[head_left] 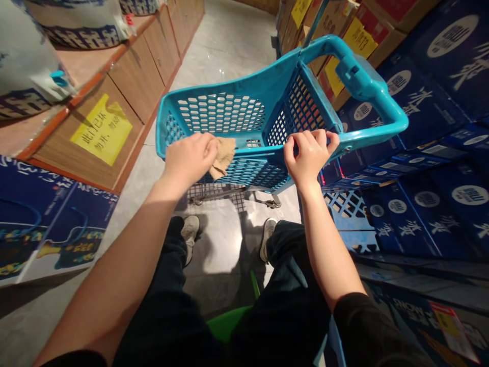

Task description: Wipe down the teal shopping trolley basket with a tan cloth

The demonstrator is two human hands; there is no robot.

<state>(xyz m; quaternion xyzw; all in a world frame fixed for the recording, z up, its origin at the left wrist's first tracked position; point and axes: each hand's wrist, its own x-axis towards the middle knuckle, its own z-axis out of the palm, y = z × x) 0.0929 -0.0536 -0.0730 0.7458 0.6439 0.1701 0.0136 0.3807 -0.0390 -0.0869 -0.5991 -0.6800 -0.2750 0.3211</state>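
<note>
Far L a yellow sign (91, 135) is on wood cabinet (132, 81), then L hand (189, 158) grips tan cloth (226, 153) at near rim (263, 151) of blue cart (278, 92) mid-aisle, R hand (310, 155) clamps onto same rim nr handle (367, 84), & dk blue boxes (408, 204) fill far R.

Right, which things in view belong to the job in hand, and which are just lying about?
In the job:
tan cloth, in the left hand
blue shopping cart, its near rim gripped by the right hand

Just about:
blue-and-white jars on the wooden cabinet
yellow sign
cardboard boxes
stacked blue boxes
</note>
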